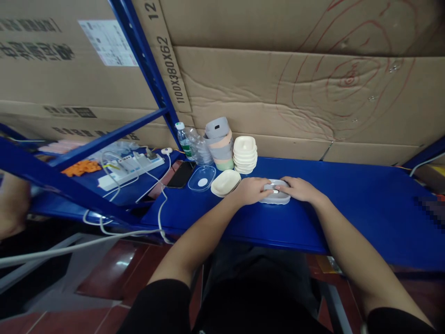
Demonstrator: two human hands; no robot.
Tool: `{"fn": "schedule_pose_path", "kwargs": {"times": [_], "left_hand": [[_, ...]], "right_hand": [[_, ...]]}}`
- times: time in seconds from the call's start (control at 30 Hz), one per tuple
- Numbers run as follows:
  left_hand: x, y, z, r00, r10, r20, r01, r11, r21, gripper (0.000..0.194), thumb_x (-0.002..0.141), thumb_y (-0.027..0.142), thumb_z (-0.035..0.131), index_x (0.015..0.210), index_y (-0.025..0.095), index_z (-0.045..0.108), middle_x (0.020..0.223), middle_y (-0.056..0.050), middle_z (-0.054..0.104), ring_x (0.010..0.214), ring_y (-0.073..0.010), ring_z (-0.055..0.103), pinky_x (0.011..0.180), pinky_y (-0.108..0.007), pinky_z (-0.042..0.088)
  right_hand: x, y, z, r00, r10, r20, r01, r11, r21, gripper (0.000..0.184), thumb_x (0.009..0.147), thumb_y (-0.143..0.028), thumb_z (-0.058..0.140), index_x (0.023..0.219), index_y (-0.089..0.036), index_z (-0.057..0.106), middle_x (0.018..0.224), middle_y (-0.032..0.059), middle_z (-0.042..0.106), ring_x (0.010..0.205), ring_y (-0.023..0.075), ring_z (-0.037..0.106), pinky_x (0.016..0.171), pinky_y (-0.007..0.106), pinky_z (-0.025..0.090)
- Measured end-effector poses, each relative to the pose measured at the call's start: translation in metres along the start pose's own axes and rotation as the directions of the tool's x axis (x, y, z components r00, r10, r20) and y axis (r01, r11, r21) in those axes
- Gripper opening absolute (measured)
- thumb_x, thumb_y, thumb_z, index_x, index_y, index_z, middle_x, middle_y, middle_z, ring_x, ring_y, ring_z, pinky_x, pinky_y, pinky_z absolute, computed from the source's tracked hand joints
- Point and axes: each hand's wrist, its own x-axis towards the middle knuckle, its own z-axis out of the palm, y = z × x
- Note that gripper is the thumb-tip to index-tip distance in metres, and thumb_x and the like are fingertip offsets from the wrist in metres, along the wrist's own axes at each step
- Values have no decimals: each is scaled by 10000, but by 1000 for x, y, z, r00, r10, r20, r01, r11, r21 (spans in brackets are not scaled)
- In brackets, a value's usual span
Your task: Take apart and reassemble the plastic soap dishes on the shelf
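Note:
My left hand and my right hand meet over a grey, shallow, rounded dish-like piece on the blue shelf. Each hand grips one side of it, thumbs close together near its middle; the fingers partly cover it. Just left of my left hand lies a cream oval dish. A clear oval plastic piece with a white round spot is beside that. Behind them stand a pile of cream dishes and a leaning stack of grey, peach and green containers.
A water bottle, clear plastic cups and a dark phone are at the left. A power strip with white cables lies past the blue post. A co-worker's arm shows far left. Cardboard backs the shelf.

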Motion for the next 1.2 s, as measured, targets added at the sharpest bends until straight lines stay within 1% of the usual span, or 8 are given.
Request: {"fn": "schedule_pose_path", "kwargs": {"times": [0.13, 0.23, 0.4, 0.57, 0.77, 0.9, 1.03, 1.2], "left_hand": [[2, -7, -10, 997, -17, -74, 20, 999, 39, 411, 1006, 464, 568, 1282, 190, 702, 1098, -86, 768, 1055, -241, 703, 947, -346, 513], [0, -20, -37, 962, -194, -190, 219, 968, 120, 406, 1003, 477, 566, 1247, 191, 718, 1174, -110, 761, 1091, -259, 699, 954, -346, 510], [-23, -65, -92, 777, -575, -256, 627, 742, 236, 369, 953, 522, 566, 1010, 218, 768, 1116, -119, 789, 1098, -292, 710, 903, -330, 517], [-39, -101, -107, 636, -772, -12, 737, 602, 306, 369, 796, 569, 684, 942, 237, 757, 1116, -119, 792, 1067, -309, 730, 863, -327, 538], [-27, -100, -85, 645, -760, -76, 739, 596, 313, 341, 795, 393, 639, 1066, 221, 752, 1218, -174, 766, 1151, -354, 712, 944, -399, 536], [-27, -96, -88, 623, -774, -111, 762, 569, 308, 298, 788, 384, 649, 998, 203, 760, 1192, -192, 766, 1151, -384, 704, 943, -437, 539], [-33, -82, -100, 610, -736, -295, 793, 575, 205, 239, 809, 386, 640, 919, 202, 744, 1080, -162, 779, 1066, -366, 716, 902, -435, 541], [-35, -44, -105, 622, -621, -476, 732, 677, 74, 164, 798, 361, 652, 849, 225, 729, 934, -79, 775, 940, -290, 708, 846, -374, 528]], "right_hand": [[-1, -2, -1, 1000, 2, 6, -2, 1000, 14, 662, 972, -750, 454, 1297, -223, 689, 1187, 123, 782, 1081, 317, 730, 857, 361, 515], [-1, -3, -2, 1000, 8, 16, -9, 1000, 22, 690, 958, -778, 448, 1301, -230, 689, 1198, 123, 781, 1079, 324, 728, 842, 363, 513], [0, -1, -1, 1000, 2, 21, -3, 1000, 16, 715, 942, -810, 437, 1302, -245, 687, 1218, 115, 774, 1089, 334, 722, 832, 362, 509], [1, 2, 0, 1000, 14, 25, -14, 1000, 5, 694, 948, -790, 454, 1327, -254, 680, 1217, 113, 778, 1093, 330, 725, 836, 359, 507], [1, 0, 0, 1000, 12, 19, -11, 1000, -24, 715, 960, -803, 409, 1323, -251, 683, 1227, 120, 777, 1084, 316, 732, 839, 350, 506], [-2, -4, -2, 1000, -6, 16, 7, 1000, -28, 737, 962, -814, 389, 1332, -247, 678, 1247, 116, 772, 1105, 317, 727, 865, 354, 507], [-4, -6, -6, 1000, 26, -9, -26, 998, -57, 789, 953, -831, 378, 1385, -230, 649, 1293, 139, 750, 1168, 360, 699, 890, 390, 513], [-9, -5, -16, 994, 61, -91, -62, 998, -16, 806, 950, -805, 437, 1451, -196, 602, 1247, 163, 751, 1134, 364, 699, 894, 421, 530]]}}
